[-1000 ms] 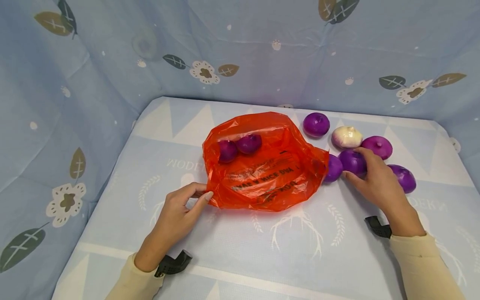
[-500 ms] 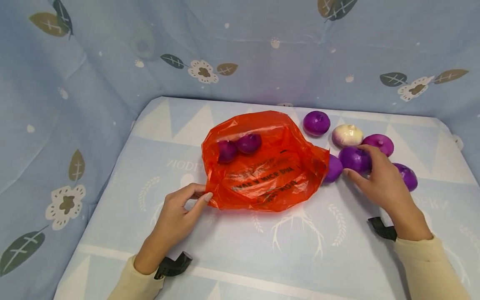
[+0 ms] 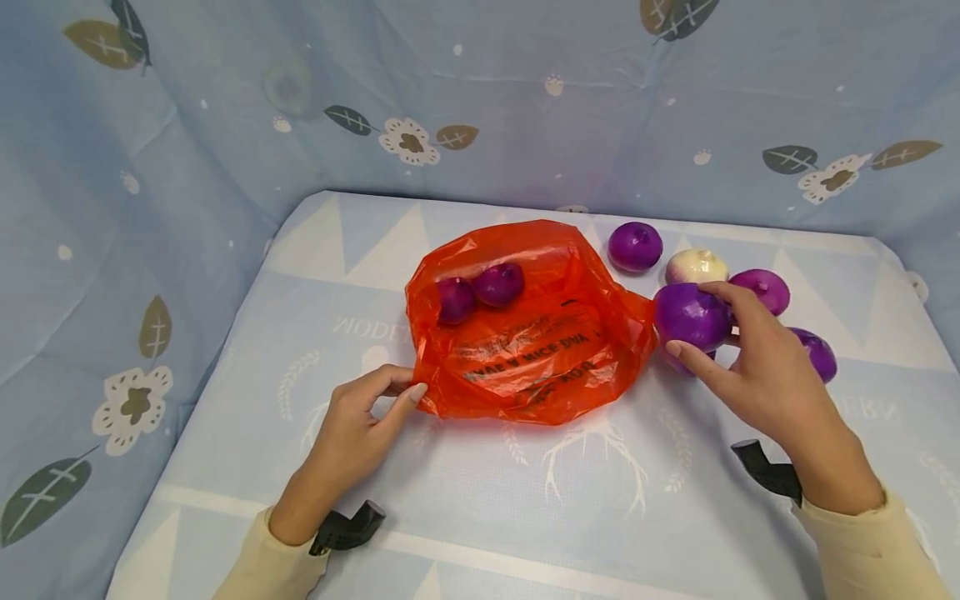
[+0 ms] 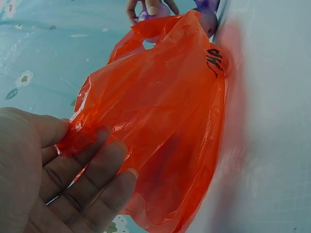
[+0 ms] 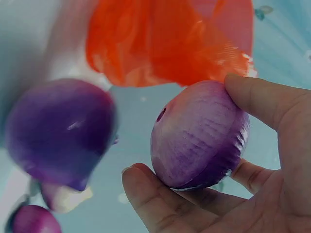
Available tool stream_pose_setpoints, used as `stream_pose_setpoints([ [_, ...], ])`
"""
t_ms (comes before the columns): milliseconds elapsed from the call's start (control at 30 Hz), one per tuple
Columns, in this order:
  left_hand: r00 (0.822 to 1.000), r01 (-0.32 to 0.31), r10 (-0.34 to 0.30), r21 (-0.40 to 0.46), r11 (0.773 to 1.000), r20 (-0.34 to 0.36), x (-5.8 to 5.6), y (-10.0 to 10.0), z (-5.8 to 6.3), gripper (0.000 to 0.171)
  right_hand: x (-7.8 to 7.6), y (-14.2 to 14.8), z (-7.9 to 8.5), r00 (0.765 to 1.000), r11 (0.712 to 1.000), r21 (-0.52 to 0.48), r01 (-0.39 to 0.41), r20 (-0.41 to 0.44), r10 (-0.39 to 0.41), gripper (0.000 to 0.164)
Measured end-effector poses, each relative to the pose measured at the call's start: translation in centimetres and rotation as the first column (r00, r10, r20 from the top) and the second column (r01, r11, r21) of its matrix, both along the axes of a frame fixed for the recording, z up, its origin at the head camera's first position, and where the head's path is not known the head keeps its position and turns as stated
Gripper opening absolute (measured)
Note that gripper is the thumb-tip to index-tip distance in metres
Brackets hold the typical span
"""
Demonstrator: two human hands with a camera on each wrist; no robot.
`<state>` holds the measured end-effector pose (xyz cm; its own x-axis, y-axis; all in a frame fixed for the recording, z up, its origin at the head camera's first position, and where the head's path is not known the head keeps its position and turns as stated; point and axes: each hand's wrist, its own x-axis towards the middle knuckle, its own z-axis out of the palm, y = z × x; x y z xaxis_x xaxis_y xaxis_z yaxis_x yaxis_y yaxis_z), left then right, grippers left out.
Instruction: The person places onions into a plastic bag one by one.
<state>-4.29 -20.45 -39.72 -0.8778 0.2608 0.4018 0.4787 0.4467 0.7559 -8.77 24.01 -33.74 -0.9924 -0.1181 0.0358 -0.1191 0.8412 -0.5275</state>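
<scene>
My left hand [image 3: 363,429] pinches the near left rim of a red plastic bag [image 3: 517,396], its thumb and fingers on the thin film in the left wrist view. The bag lies with its mouth held wide, and two purple onions [image 3: 498,285] sit inside. My right hand [image 3: 772,375] grips another purple onion [image 3: 692,317], raised at the bag's right edge. In the right wrist view, thumb and fingers curl round this onion [image 5: 199,136], just short of the red film. Beneath it in the head view, one more purple onion [image 3: 682,364] is mostly hidden.
Right of the bag lie a purple onion [image 3: 635,247] at the back, a pale-topped onion [image 3: 697,267], a flatter purple onion [image 3: 761,290] and one [image 3: 816,354] partly behind my right hand. A patterned blue curtain [image 3: 510,100] rises behind the table [image 3: 480,500].
My right hand has lifted the purple onion off the table and carried it slightly left toward the bag, over the onion beside it. My left hand has kept its pinch on the rim.
</scene>
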Motion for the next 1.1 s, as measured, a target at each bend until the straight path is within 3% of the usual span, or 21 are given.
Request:
stream_pose_setpoints([
  [433, 1.000, 0.004, -0.004, -0.008, 1.000, -0.010, -0.1, -0.1, -0.2, 0.021, 1.5, -1.7, 1.3, 0.995, 0.997, -0.010, -0.071, -0.072, 0.070, 0.087],
  [800, 1.000, -0.003, 0.003, -0.002, 1.000, -0.018, 0.1, 0.1, -0.1, 0.023, 2.2, -4.1, 2.0, 0.958, 0.979, 0.025, -0.202, -0.201, 0.203, 0.086],
  [1100, 1.000, 0.005, -0.005, -0.004, 1.000, -0.009, 0.0, 0.0, -0.3, 0.022, 2.3, -5.5, 2.4, 0.944, 0.962, 0.024, -0.273, -0.184, 0.273, 0.085],
])
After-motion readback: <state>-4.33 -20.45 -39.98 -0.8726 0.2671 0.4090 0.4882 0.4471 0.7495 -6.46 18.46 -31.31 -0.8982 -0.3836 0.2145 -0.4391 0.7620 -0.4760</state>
